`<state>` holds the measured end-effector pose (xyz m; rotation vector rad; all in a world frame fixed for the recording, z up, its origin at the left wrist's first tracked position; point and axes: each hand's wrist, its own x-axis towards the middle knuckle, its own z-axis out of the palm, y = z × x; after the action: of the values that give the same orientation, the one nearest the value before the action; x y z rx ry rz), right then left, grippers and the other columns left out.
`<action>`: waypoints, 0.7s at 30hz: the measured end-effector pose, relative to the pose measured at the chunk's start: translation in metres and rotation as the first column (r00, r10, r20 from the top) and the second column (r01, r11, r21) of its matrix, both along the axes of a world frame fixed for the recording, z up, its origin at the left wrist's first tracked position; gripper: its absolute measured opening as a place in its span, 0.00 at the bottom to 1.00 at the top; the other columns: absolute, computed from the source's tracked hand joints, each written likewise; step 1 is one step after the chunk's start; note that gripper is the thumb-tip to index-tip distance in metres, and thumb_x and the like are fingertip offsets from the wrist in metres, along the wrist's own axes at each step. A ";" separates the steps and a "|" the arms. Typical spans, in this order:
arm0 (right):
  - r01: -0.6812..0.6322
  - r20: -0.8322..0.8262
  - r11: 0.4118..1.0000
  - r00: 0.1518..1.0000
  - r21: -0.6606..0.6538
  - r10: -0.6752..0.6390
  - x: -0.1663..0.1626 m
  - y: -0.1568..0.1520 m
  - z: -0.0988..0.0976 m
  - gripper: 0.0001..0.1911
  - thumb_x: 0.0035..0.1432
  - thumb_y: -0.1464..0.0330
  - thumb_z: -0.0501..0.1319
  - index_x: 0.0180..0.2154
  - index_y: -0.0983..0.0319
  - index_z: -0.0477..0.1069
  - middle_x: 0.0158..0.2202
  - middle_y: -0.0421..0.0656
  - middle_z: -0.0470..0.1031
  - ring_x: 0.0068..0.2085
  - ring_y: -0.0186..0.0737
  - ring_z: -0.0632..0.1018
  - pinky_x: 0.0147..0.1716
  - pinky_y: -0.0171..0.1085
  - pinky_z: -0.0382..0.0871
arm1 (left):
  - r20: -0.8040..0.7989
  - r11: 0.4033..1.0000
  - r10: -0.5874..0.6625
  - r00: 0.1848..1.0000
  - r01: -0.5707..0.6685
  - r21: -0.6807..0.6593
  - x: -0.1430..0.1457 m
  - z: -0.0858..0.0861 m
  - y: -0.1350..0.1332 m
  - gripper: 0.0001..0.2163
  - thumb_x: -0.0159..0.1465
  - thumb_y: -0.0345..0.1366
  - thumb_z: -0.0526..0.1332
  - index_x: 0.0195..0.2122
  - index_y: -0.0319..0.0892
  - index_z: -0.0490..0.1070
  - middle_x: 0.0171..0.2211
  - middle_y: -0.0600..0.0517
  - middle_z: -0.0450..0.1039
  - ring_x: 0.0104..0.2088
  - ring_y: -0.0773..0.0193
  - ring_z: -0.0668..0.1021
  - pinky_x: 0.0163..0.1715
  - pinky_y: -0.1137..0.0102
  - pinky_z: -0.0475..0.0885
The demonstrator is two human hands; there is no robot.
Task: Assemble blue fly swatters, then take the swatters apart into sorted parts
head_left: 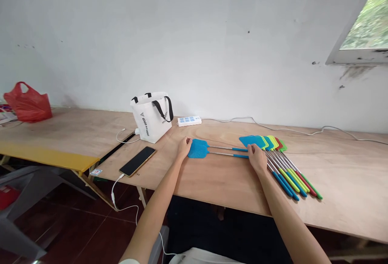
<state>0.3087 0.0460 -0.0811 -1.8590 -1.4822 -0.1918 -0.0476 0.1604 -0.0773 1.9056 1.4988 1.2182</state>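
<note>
In the head camera's view, a person reaches both bare arms over a plywood table (348, 167), where two blue fly swatters (198, 150) lie side by side, mesh heads to the left and handles to the right. The left hand (183, 148) is at the far left edge of the mesh heads, fingers curled; whether they grip the mesh cannot be told. The right hand (257, 158) rests at the handle ends, its fingers bent — whether closed around anything, the view does not show.

Just beside the right hand, a fanned row of fly swatters (289, 181) — blue, yellow-green, red and green — lies with handles slanting toward the near edge. A black-screened phone (138, 161), plugged into a white cable (112, 195), lies left of the left hand. Behind it stands a white tote bag (151, 120) with black handles, near a white power strip (189, 123) by the wall (194, 46). A red plastic bag (30, 104) sits at far left; a window (368, 22) opens onto greenery at upper right.
</note>
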 end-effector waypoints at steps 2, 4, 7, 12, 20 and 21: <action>0.032 -0.013 0.999 0.999 -0.029 -0.032 0.004 0.000 -0.003 0.22 0.70 0.57 0.45 0.38 0.59 0.74 0.29 0.46 0.76 0.30 0.43 0.74 0.29 0.37 0.57 | -0.015 1.000 -0.022 1.000 0.022 0.002 0.001 0.000 -0.002 0.07 0.68 0.33 0.56 0.36 0.43 0.73 0.38 0.47 0.79 0.40 0.57 0.80 0.44 0.64 0.73; 0.037 -0.007 0.998 0.999 -0.060 -0.037 0.005 0.002 -0.005 0.20 0.70 0.58 0.48 0.39 0.58 0.75 0.30 0.46 0.77 0.31 0.43 0.75 0.30 0.37 0.58 | -0.044 0.999 -0.043 0.998 0.043 0.002 0.003 -0.001 -0.003 0.08 0.67 0.33 0.56 0.36 0.43 0.74 0.38 0.47 0.79 0.39 0.57 0.80 0.43 0.64 0.73; 0.049 0.021 0.994 0.999 -0.098 -0.047 0.005 0.004 -0.004 0.19 0.69 0.61 0.48 0.44 0.60 0.75 0.38 0.49 0.78 0.35 0.44 0.77 0.31 0.37 0.61 | -0.101 0.999 -0.050 0.994 0.052 0.013 0.004 -0.002 -0.006 0.09 0.68 0.33 0.55 0.41 0.43 0.75 0.41 0.46 0.79 0.42 0.57 0.79 0.47 0.64 0.73; 0.019 0.122 0.985 0.992 -0.169 0.002 0.000 0.005 0.000 0.20 0.70 0.60 0.47 0.50 0.59 0.74 0.49 0.51 0.73 0.35 0.42 0.77 0.30 0.38 0.62 | -0.224 0.997 -0.055 0.973 0.065 0.041 0.005 -0.002 -0.010 0.12 0.67 0.34 0.59 0.51 0.45 0.74 0.55 0.45 0.74 0.58 0.51 0.72 0.60 0.56 0.63; -0.050 0.250 0.970 0.962 -0.236 0.110 -0.004 -0.006 0.004 0.15 0.71 0.65 0.49 0.44 0.60 0.73 0.44 0.47 0.71 0.32 0.36 0.72 0.26 0.36 0.52 | -0.318 0.992 -0.080 0.945 0.106 0.066 0.004 0.000 -0.010 0.08 0.69 0.37 0.58 0.44 0.44 0.75 0.48 0.46 0.76 0.53 0.53 0.74 0.58 0.58 0.64; -0.067 0.256 0.969 0.958 -0.238 0.129 -0.003 -0.008 0.004 0.15 0.70 0.65 0.49 0.44 0.60 0.73 0.44 0.47 0.71 0.33 0.36 0.72 0.26 0.36 0.53 | -0.319 0.991 -0.081 0.944 0.109 0.071 0.003 0.000 -0.009 0.07 0.69 0.38 0.58 0.43 0.44 0.75 0.47 0.46 0.76 0.52 0.53 0.75 0.57 0.59 0.65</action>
<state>0.3057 0.0376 -0.0770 -1.9933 -1.8465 -0.2447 -0.0447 0.1512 -0.0768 2.2909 1.5043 0.9848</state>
